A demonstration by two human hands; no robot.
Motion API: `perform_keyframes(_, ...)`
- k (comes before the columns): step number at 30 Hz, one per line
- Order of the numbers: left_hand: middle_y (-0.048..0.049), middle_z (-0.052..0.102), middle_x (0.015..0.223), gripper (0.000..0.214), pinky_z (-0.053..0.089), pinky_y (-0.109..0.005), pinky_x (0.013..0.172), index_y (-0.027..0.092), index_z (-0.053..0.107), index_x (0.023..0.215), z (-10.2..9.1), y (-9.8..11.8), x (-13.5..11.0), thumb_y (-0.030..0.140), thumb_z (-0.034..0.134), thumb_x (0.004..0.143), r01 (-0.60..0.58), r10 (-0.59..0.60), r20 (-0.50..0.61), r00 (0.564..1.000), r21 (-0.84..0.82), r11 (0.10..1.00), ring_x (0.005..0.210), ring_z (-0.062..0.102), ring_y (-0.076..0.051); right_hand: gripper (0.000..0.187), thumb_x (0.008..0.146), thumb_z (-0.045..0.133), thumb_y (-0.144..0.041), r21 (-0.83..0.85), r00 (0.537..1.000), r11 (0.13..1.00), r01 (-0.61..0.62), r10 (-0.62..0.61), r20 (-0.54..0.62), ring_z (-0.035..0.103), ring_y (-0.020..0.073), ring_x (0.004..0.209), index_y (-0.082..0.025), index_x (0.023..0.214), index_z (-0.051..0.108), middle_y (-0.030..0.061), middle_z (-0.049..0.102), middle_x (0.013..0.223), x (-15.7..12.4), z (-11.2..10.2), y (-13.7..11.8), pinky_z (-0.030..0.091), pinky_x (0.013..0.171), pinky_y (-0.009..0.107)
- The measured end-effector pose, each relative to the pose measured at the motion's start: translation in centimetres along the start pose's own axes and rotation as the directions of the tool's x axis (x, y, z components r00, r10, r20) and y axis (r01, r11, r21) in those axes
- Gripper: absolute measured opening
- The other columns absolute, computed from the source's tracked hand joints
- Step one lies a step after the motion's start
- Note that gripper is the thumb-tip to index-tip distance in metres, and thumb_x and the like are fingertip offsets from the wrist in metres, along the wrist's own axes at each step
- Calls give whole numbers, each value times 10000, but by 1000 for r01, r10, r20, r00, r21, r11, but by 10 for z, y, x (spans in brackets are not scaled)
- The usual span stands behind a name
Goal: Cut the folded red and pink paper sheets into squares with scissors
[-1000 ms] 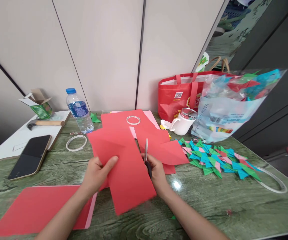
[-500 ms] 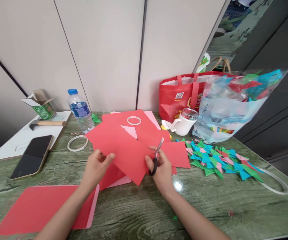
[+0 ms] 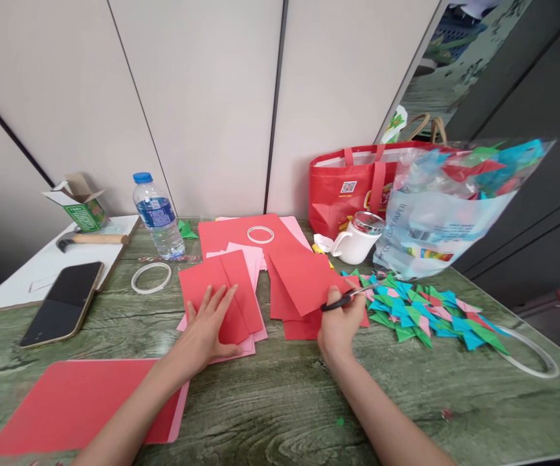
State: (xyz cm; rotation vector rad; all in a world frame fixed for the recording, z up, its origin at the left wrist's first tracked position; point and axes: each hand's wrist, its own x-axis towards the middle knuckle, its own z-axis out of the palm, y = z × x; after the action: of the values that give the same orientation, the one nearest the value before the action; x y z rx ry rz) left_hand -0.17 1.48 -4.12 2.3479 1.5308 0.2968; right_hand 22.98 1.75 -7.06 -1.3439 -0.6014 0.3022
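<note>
My left hand lies with spread fingers on the red paper pieces of the left pile, where pink sheets stick out from underneath. Black-handled scissors are in my right hand, their blades pointing right. The same hand also grips the edge of a red paper piece, raised at a tilt over other red pieces. Behind both piles a larger red sheet carries a white tape ring.
Folded coloured paper pieces lie right, before a white mug, a red bag and a filled plastic bag. At left are a water bottle, tape ring, phone, hammer and red sheets.
The red paper held between both hands is now in separate pieces. My left hand has come down flat on the left pile; my right hand has shifted right, and the scissors now point right.
</note>
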Motion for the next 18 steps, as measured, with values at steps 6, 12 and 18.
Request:
perform_keyframes(6, -153, 233, 1441, 806, 198, -544, 1000, 239, 144, 1380, -5, -2, -1, 307, 602, 720, -8, 12, 47, 999, -88, 996, 1317, 139, -307, 365, 751, 526, -278, -53, 989, 992, 113, -117, -89, 441, 147, 745, -183, 1083, 408, 28, 412, 873, 9, -1, -6, 407, 707, 288)
perform_keyframes(12, -146, 282, 1424, 854, 266, -502, 989, 248, 191, 1370, -6, -4, -2, 326, 659, 661, -34, 36, 18, 999, -115, 993, 1299, 207, -318, 282, 747, 569, -250, 39, 940, 939, 342, -342, -16, 466, 164, 836, -187, 997, 454, 30, 449, 870, -9, -3, -38, 371, 850, 361)
perform_keyframes(18, -134, 388, 1371, 768, 328, -428, 965, 223, 268, 1350, -4, -5, 0, 285, 632, 676, -99, 92, -73, 993, -110, 989, 1243, 347, -296, 281, 763, 585, -335, 217, 655, 911, -350, 73, 752, 599, 183, 793, -204, 986, 475, 43, 600, 856, -37, 5, -37, 485, 744, 373)
